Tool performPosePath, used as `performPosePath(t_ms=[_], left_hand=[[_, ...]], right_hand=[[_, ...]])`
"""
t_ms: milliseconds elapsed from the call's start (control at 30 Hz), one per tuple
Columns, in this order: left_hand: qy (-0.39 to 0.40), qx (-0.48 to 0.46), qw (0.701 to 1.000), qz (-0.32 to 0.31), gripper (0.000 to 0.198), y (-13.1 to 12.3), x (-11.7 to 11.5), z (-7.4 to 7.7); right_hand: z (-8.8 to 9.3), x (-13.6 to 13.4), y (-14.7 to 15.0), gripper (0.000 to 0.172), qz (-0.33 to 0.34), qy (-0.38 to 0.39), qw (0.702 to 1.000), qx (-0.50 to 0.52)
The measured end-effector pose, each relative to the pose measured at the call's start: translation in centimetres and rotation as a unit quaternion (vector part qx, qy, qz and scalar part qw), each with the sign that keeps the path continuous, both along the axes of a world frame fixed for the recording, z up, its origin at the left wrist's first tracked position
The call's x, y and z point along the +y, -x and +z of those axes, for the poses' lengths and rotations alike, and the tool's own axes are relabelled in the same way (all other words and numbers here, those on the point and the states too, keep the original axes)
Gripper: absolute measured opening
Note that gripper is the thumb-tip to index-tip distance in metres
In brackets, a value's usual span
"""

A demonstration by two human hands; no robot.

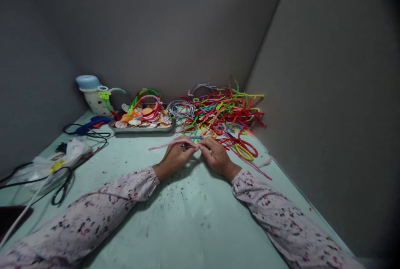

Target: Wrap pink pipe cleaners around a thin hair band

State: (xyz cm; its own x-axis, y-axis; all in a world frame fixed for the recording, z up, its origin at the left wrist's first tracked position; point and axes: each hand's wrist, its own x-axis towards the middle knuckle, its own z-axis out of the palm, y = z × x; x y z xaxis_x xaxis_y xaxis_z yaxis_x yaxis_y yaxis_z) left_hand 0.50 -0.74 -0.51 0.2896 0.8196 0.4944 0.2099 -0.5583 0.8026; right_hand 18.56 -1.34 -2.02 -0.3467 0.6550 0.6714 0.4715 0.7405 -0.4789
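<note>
A fuzzy, pale-pink pipe cleaner (pixel 165 145), straight ahead at twelve o'clock, is held in tight pinches by the left hand (pixel 178 156) and, apparently, the right hand (pixel 216 157), its loose end pointed toward nine. A bending or twisting step seems in hand (the pinched part is hidden), so steady fingertip pressure is probably called for next.

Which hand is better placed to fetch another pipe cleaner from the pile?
Probably the right hand: it's nearer the pipe-cleaner pile, while the pink pipe cleaner extends past the left hand.
</note>
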Motion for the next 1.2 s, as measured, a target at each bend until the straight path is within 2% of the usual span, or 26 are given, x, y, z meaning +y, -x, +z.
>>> performPosePath(t_ms=[333,667,1200], left_hand=[[0.059,-0.008,0.998,-0.003,0.015,0.11,0.26,-0.22],[0.008,0.016,1.0,-0.012,0.015,0.05,0.39,-0.35],[0.117,-0.008,0.993,-0.025,0.024,0.17,0.63,-0.3]], right_hand=[[0.18,-0.18,0.04,0.017,0.005,0.003,1.0,-0.013],[0.0,-0.13,0.02,0.017,0.0,0.005,1.0,-0.014],[-0.03,-0.12,-0.01,0.016,0.011,0.0,1.0,-0.019]])
